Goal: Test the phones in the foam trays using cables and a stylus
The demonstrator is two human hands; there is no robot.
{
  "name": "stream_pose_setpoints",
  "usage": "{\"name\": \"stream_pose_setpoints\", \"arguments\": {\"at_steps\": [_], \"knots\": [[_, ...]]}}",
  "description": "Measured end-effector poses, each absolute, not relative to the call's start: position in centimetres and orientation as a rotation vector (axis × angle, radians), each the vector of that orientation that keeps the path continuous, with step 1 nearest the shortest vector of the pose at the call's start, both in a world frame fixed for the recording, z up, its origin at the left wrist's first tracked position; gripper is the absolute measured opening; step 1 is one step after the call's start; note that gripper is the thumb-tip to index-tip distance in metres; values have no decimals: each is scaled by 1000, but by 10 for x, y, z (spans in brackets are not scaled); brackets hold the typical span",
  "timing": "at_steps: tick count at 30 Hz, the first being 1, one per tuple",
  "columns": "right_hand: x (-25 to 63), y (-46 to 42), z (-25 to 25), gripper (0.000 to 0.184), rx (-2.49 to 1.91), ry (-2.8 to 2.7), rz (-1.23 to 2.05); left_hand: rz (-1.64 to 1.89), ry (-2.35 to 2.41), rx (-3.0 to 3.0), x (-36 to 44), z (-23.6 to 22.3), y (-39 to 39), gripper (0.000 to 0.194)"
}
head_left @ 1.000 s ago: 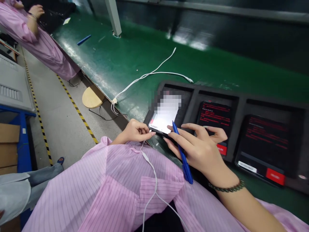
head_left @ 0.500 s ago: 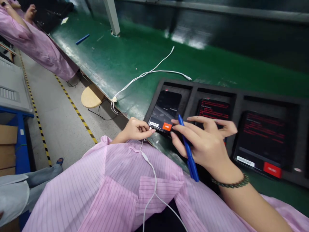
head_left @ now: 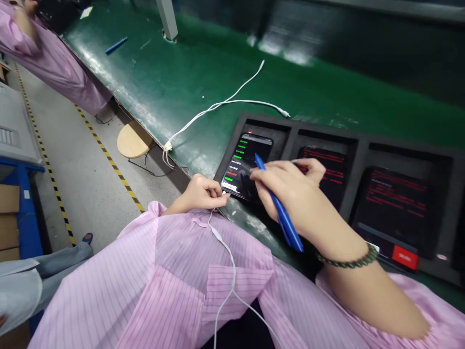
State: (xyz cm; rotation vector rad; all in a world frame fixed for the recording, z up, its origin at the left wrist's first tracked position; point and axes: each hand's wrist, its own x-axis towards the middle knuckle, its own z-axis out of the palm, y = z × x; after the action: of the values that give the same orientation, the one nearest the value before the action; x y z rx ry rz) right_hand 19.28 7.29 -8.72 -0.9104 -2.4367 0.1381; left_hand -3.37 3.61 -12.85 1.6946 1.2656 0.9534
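A smartphone (head_left: pixel 250 167) lies in the leftmost pocket of a black foam tray (head_left: pixel 232 145), its screen listing green, white and red lines. At its lower left edge my left hand (head_left: pixel 205 193) pinches the plug end of a white earphone cable (head_left: pixel 228 252), which runs down over my lap and forks. My right hand (head_left: pixel 294 194) is closed on a blue pen (head_left: pixel 281 213) and hovers at the phone's right side, fingertips by the screen. Whether a fingertip touches the glass I cannot tell. My right hand and wrist partly cover two more phones, the middle one (head_left: pixel 327 165) and the right one (head_left: pixel 394 208).
Two white cables (head_left: pixel 218 104) lie crossed on the green workbench (head_left: pixel 152 87), beyond the tray. Another blue pen (head_left: pixel 116 45) rests farther left, near a grey post (head_left: pixel 167 22). A round stool (head_left: pixel 134 139) stands below the bench edge. Another person in pink (head_left: pixel 54 72) is at the far left.
The left phone's screen went from a dark page with a red button to a list of coloured lines. My right hand moved left with the pen, its fingers drawing in. My left hand stayed.
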Motion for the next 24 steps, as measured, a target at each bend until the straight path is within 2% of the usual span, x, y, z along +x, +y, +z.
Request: {"name": "stream_pose_setpoints", "arguments": {"at_steps": [9,17,24], "knots": [[198,56,-87,20,-695,-2442,63,956,1243,1694,-34,-131,36,35],[189,70,-104,18,-992,-2405,-51,991,1205,1718,-36,-132,37,37],[192,47,-97,23,-813,-2484,36,941,1236,1715,-36,-133,37,37]]}}
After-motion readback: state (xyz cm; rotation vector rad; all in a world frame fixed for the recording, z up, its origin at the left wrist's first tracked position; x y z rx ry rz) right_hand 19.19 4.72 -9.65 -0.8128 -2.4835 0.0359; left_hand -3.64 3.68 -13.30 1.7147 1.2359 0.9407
